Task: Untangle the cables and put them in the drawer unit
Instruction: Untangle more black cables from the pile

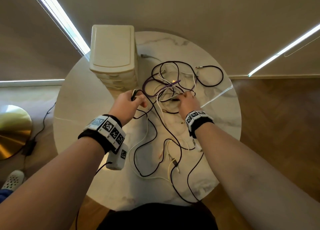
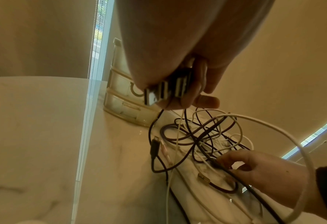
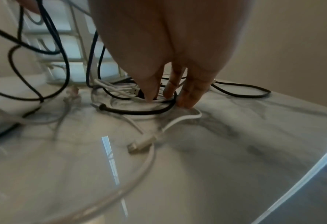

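A tangle of black, white and purple cables (image 1: 173, 85) lies on the round marble table (image 1: 83, 108), with loose ends trailing toward me. The cream drawer unit (image 1: 112, 56) stands at the back left with its drawers closed, also in the left wrist view (image 2: 120, 97). My left hand (image 1: 138, 99) is raised just in front of the unit and grips several USB plugs (image 2: 166, 91) whose cables hang down. My right hand (image 1: 186, 95) reaches down into the tangle, its thumb and fingertips (image 3: 187, 101) on the tabletop, pinching a black cable (image 2: 241, 181).
A white plug (image 3: 137, 145) lies loose on the marble near my right wrist. The table's front and right edges border a wooden floor (image 1: 277, 125). A brass lamp base (image 1: 12, 131) with its black cord sits on the floor to the left.
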`<state>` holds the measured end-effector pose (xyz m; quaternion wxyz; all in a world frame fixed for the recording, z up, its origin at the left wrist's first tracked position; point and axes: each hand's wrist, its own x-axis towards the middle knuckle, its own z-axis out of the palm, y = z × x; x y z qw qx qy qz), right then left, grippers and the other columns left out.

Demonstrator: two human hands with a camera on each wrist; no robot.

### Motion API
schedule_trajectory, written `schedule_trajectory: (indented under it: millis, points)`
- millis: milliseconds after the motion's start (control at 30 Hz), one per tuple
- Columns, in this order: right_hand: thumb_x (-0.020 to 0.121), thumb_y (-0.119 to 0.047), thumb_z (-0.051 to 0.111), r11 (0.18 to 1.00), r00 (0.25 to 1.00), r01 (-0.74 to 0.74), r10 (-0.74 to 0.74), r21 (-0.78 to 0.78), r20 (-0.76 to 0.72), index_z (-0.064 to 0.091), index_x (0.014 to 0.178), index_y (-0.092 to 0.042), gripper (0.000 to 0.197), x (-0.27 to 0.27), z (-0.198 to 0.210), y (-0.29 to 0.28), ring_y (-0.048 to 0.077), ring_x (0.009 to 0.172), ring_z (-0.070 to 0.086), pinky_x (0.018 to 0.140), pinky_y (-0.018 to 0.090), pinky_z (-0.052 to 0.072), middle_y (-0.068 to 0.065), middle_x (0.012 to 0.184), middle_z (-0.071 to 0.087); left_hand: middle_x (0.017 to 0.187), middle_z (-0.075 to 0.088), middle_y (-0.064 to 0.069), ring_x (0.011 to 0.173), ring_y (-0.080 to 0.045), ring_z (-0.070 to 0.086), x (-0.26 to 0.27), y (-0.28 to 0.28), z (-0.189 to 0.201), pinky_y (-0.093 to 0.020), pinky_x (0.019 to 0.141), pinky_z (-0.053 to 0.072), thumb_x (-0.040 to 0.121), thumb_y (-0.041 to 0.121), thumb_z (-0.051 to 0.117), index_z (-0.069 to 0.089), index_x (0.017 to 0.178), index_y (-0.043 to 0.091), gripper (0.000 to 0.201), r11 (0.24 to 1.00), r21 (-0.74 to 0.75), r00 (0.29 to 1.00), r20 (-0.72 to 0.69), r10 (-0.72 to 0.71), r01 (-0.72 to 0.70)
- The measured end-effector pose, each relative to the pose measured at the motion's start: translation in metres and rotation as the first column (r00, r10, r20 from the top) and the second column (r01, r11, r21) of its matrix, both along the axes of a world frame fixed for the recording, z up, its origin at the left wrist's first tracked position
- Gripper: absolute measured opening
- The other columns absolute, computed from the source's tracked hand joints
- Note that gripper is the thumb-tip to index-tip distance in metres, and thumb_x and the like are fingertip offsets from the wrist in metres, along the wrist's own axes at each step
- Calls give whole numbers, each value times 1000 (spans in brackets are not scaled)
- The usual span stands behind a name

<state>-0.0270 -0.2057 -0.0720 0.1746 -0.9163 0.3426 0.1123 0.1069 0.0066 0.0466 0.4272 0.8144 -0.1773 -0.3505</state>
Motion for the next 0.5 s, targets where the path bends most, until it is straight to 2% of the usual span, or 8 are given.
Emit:
schedule_trajectory:
  millis: [100, 167, 233, 267, 333, 400, 500]
  points:
    - [99, -19, 54, 996, 990, -90, 87, -21, -109, 60, 125, -19, 27, 1, -3, -5, 34, 119, 48, 100, 43, 47, 10, 134, 49, 96, 76, -3, 43, 4, 47, 3, 2, -4, -19, 45, 36, 106, 28, 53, 69, 103, 10, 25, 1000, 15, 1000, -1, 5, -5]
    - [99, -32, 57, 995, 992, -71, 78, 67, -95, 62, 122, -25, 25, 1, 2, -9, 31, 120, 48, 98, 44, 47, 2, 119, 59, 90, 75, 2, 43, 4, 47, 3, 3, -6, -13, 41, 35, 107, 28, 53, 69, 104, 12, 23, 1000, 15, 1000, -9, 8, -8]
    - [95, -39, 61, 971, 995, 67, -83, 230, 63, 64, 119, -29, 26, -2, 12, -10, 27, 113, 55, 96, 43, 50, -3, 101, 64, 75, 70, 9, 44, 2, 46, 3, 1, -9, -15, 41, 37, 107, 31, 52, 68, 99, 12, 25, 1000, 22, 1000, -16, 15, -15]
    - [95, -40, 62, 944, 970, 122, -178, 306, 164, 64, 118, -29, 26, -1, 20, -9, 25, 108, 59, 95, 42, 51, -4, 99, 67, 68, 65, 10, 45, 0, 45, 4, 0, -9, -19, 43, 38, 107, 33, 52, 68, 96, 11, 29, 999, 28, 1000, -22, 22, -22]
    - [99, -35, 59, 885, 902, 150, -305, 440, 306, 61, 116, -25, 20, 2, 44, -7, 18, 100, 66, 92, 39, 52, -5, 97, 73, 66, 56, 8, 49, -8, 43, 5, -3, -9, -23, 43, 36, 107, 37, 50, 70, 97, 9, 35, 999, 37, 998, -58, 29, -27]
    - [104, -31, 52, 852, 848, 121, -356, 510, 393, 55, 115, -22, 14, 6, 79, -3, 14, 96, 69, 91, 39, 51, -7, 92, 76, 69, 51, 5, 52, -13, 40, 6, -6, -7, -20, 38, 33, 108, 38, 46, 72, 99, 13, 37, 999, 21, 994, -104, 30, -28]
    - [106, -30, 49, 858, 789, 30, -336, 513, 515, 54, 118, -23, 15, 12, 137, 0, 22, 84, 71, 85, 43, 54, -3, 86, 74, 66, 47, 4, 50, -14, 38, 6, -12, -1, -21, 41, 32, 109, 37, 43, 70, 93, 16, 39, 997, -42, 985, -161, 57, -64]
